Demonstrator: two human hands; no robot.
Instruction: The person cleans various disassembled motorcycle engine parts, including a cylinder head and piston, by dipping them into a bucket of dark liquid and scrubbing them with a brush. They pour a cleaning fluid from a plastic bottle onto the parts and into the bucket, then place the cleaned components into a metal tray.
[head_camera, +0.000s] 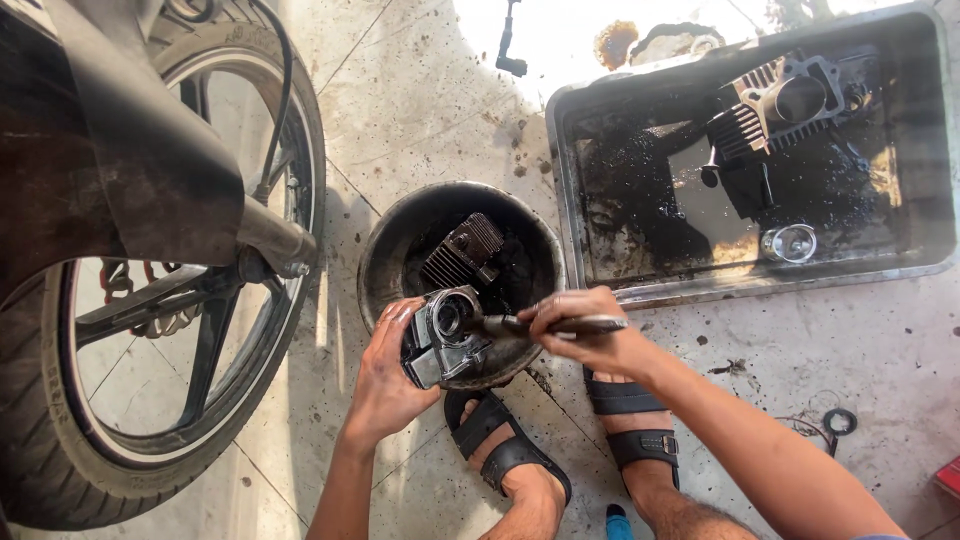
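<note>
My left hand grips a grey metal engine part, held over the near rim of a round black basin. My right hand holds a thin dark tool by its handle, and its tip reaches into the round opening of the engine part. A finned cylinder piece lies in dark liquid inside the basin. Both my feet in black sandals rest on the floor just below the basin.
A motorcycle wheel with its axle and frame fills the left. A rectangular metal tray at upper right holds black oil, a finned cylinder block and a shiny piston. A small rubber ring lies on the stained concrete floor.
</note>
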